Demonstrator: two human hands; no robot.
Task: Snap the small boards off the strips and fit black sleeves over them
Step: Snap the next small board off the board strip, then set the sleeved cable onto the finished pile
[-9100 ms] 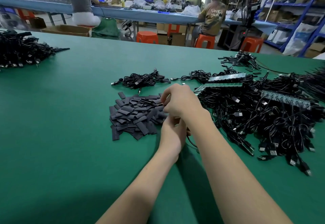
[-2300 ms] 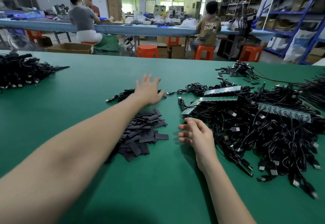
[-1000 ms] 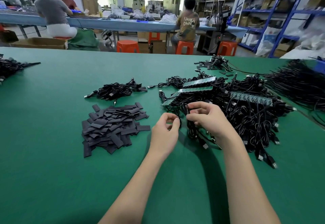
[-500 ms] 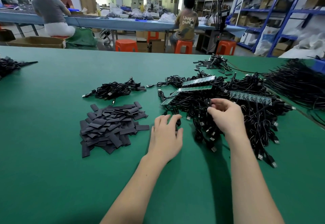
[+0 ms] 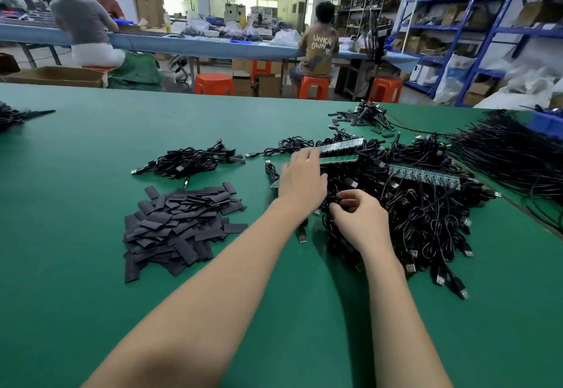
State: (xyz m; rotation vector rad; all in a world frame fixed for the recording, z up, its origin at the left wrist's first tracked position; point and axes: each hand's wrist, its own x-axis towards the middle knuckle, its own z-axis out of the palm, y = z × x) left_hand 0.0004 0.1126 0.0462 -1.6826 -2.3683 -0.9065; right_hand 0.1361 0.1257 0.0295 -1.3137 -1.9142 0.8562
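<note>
A heap of flat black sleeves (image 5: 179, 223) lies on the green table (image 5: 91, 265), left of my arms. Green board strips (image 5: 341, 147) with black cables attached rest on a big tangle of cables (image 5: 426, 214) to the right; another strip (image 5: 423, 174) lies farther right. My left hand (image 5: 301, 180) reaches over the near end of a strip, fingers extended onto it; what the fingertips do is hidden. My right hand (image 5: 359, 220) sits just behind it at the tangle's near edge, fingers curled round black cables.
A small bundle of finished cables (image 5: 192, 162) lies beyond the sleeve heap. More cable piles sit at the far right (image 5: 511, 156), back (image 5: 365, 116) and far left edge (image 5: 12, 115). People work at a blue bench (image 5: 182, 43) behind; orange stools stand there.
My left hand moved from flat on the table forward onto the near board strip. My right hand drew back toward me and left, fingers still curled in the cables.
</note>
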